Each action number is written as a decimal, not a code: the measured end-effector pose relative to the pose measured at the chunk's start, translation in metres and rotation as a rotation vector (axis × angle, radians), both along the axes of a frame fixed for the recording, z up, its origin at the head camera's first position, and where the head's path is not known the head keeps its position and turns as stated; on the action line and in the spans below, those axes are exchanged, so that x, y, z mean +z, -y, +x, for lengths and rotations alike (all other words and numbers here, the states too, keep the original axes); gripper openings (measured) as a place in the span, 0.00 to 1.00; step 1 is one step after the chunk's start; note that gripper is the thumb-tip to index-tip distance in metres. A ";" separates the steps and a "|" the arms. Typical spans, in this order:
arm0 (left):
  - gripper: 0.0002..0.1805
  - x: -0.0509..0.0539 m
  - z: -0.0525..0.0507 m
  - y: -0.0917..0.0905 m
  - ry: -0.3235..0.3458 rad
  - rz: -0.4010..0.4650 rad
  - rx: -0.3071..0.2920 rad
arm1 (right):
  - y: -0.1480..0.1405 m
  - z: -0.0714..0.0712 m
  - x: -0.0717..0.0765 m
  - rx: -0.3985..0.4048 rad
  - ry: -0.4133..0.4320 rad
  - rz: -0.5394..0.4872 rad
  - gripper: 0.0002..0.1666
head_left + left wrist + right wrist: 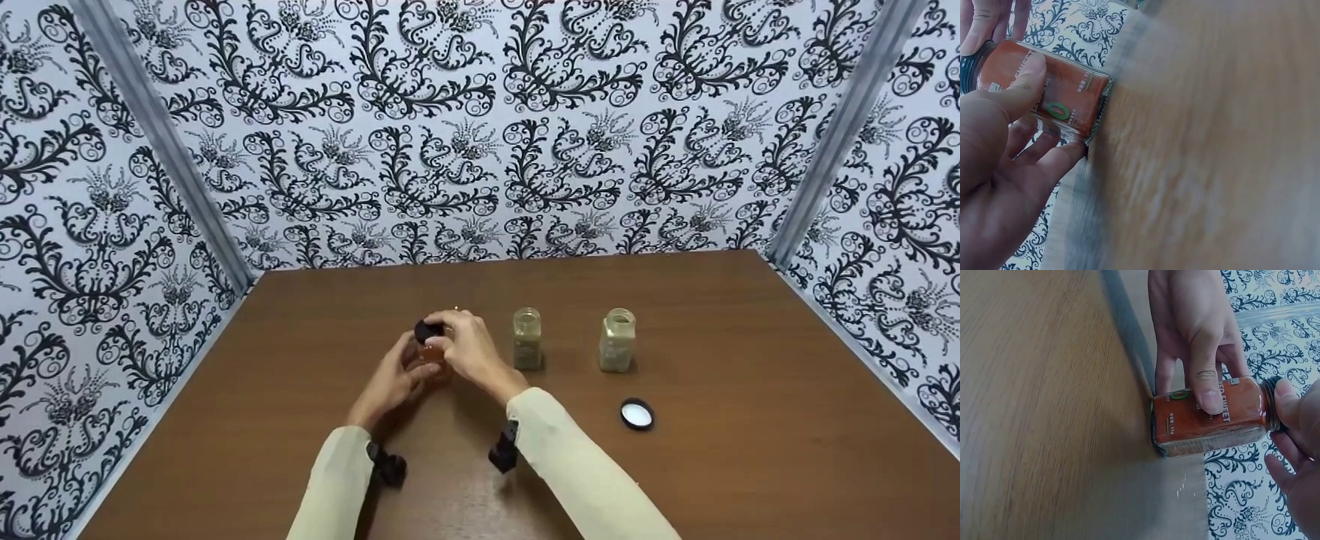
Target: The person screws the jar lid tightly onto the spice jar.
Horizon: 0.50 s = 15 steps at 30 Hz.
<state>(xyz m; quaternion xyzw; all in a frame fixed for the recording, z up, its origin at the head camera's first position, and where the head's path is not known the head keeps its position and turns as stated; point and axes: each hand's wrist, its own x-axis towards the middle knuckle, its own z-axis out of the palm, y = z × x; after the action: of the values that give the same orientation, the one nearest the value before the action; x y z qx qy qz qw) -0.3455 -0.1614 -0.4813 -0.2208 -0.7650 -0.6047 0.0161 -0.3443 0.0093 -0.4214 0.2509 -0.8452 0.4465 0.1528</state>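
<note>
A square glass spice jar (1241, 402) filled with red-orange powder carries printed lettering and a green mark. My left hand (394, 382) grips its body, the thumb lying across the front in both wrist views. On top sits a black lid (427, 331), and my right hand (469, 349) pinches it between thumb and fingers. From the head view I cannot tell whether the lid still touches the rim; in the right wrist view the dark lid (1271, 404) is at the jar's neck.
Right of my hands stand two lidless glass jars, a nearer one (527, 341) and a farther-right one (617, 343), both with pale greenish contents. A black lid with white lining (637, 414) lies on the brown table (720, 337). Patterned walls (480, 150) enclose the table.
</note>
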 end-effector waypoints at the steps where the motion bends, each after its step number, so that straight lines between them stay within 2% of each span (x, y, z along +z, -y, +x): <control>1: 0.31 0.000 0.000 0.000 0.002 -0.001 -0.001 | 0.000 0.000 0.000 0.002 -0.004 -0.002 0.18; 9: 0.32 0.001 0.000 0.000 0.029 -0.035 0.009 | -0.002 -0.003 -0.004 0.031 -0.067 -0.015 0.16; 15: 0.32 0.000 0.000 0.000 0.020 -0.044 0.013 | -0.002 -0.003 -0.005 0.040 -0.059 -0.036 0.17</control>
<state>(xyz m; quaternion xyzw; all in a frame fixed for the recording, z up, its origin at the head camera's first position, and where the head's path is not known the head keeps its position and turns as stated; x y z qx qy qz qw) -0.3457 -0.1618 -0.4812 -0.2102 -0.7796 -0.5899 0.0074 -0.3472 0.0111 -0.4268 0.2780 -0.8269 0.4571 0.1733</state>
